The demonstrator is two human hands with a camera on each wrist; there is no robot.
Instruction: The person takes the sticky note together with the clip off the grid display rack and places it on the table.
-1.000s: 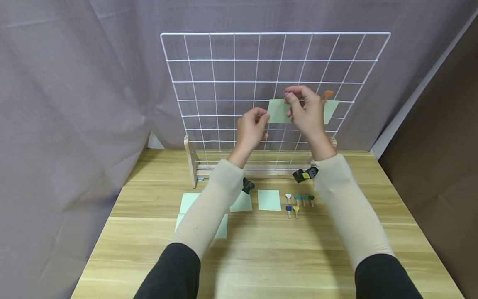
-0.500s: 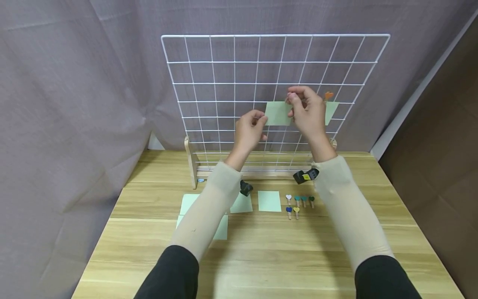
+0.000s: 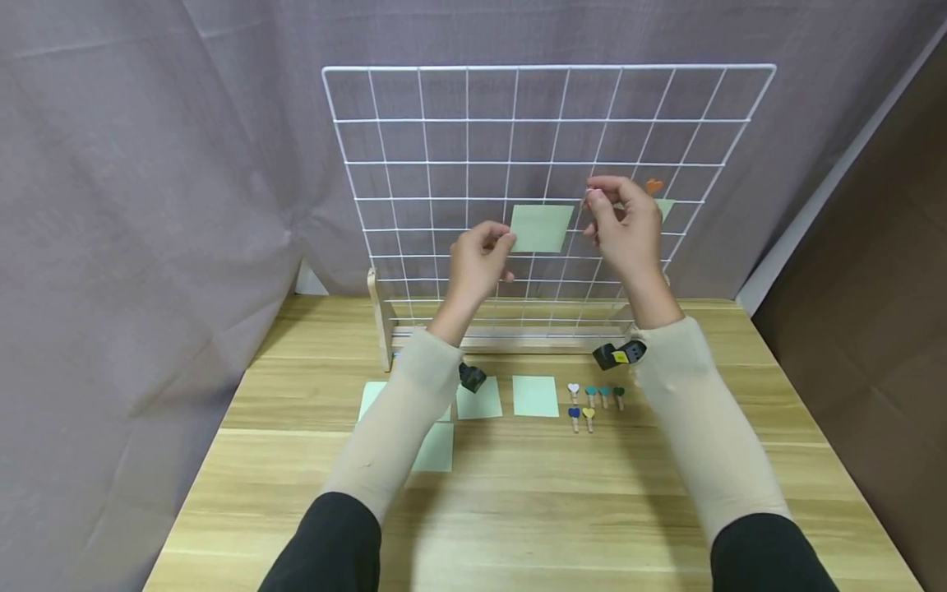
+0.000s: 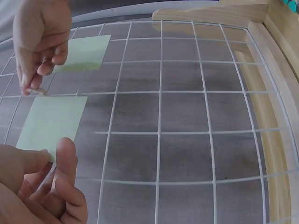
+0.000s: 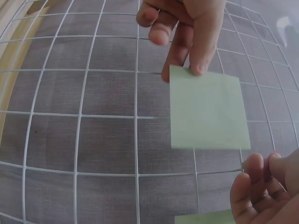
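Note:
In front of the white wire grid (image 3: 488, 163), my left hand (image 3: 476, 263) pinches a pale green square of paper (image 3: 542, 228) by its left edge. My right hand (image 3: 629, 230) is just right of this paper, apart from it. Between its thumb and forefinger is a small wooden clip (image 4: 38, 90), mostly covered by the fingertips; a pinkish part shows in the right wrist view. Another green paper (image 4: 88, 53) hangs on the grid behind the right hand, under an orange heart clip (image 3: 654, 187).
Several green paper squares (image 3: 536, 396) lie on the wooden table (image 3: 562, 510). To their right are several small heart clips, among them a blue one (image 3: 574, 414) and a yellow one (image 3: 588, 415). A wooden stand (image 3: 381, 321) supports the grid.
My left hand has moved left with the green paper. My right hand has shifted slightly right with the clip, so a gap now separates it from the paper.

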